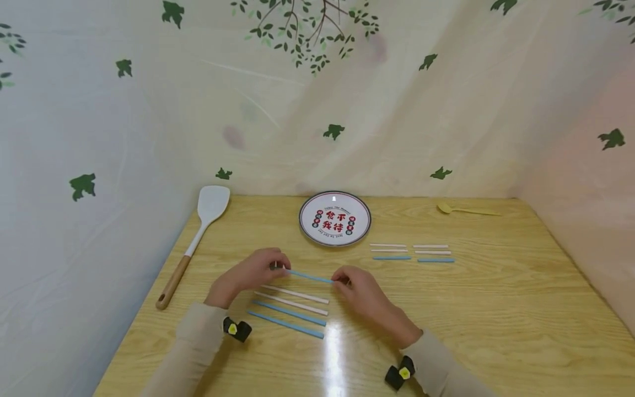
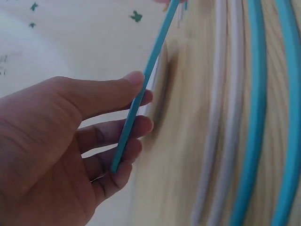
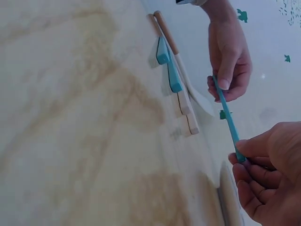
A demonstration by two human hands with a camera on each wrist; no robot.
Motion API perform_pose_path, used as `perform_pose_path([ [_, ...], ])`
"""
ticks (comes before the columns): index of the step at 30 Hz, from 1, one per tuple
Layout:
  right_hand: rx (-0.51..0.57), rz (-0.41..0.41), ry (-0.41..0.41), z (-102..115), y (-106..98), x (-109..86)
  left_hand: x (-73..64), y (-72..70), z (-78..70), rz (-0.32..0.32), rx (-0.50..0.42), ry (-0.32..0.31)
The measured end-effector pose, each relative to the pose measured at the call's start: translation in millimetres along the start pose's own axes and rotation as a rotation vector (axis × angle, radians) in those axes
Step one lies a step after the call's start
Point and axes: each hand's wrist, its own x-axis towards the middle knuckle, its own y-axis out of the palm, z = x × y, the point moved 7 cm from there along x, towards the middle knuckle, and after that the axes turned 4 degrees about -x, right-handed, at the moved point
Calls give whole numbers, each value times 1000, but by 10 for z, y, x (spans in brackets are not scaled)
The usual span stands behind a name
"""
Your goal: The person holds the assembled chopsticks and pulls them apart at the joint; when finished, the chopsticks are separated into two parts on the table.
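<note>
A thin, square-edged blue stick (image 1: 310, 275) spans the gap between my two hands, held above the wooden table. My left hand (image 1: 260, 269) pinches it near one end, thumb on top and the fingers behind. At its other end, the thumb and fingertips of my right hand (image 1: 366, 293) grip the tip. Below the left hand, two white sticks (image 1: 299, 305) and two blue sticks (image 1: 289, 314) of similar shape lie side by side on the table. The left wrist view shows the held stick (image 2: 155, 59) raised beside that row.
A round plate (image 1: 312, 207) with red lettering lies at the back middle. Shorter white sticks (image 1: 388, 245) and blue sticks (image 1: 392, 258) form two groups right of it. A white spatula (image 1: 213, 203) with wooden handle lies left; a yellow spoon (image 1: 445, 208) lies back right. Printed cloth (image 1: 297, 149) surrounds the table.
</note>
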Motion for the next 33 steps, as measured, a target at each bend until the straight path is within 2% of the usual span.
perform_pose_path([
  [4,-37,-31,-2,42,-82,6,87,26,-191,70,1,9],
  [6,-60,-46,-15,68,-122,8,122,35,-265,77,12,15],
  [11,-72,-95,-102,166,-221,20,196,52,-389,30,37,0],
  [15,-53,-96,-199,263,-253,52,257,85,-531,0,46,34],
  [19,-67,-83,-237,307,-265,83,295,109,-635,-18,66,64],
  [26,-137,-61,-245,317,-284,110,313,120,-691,-11,71,64],
  [33,-143,-48,-247,293,-282,110,317,124,-687,-8,63,85],
])
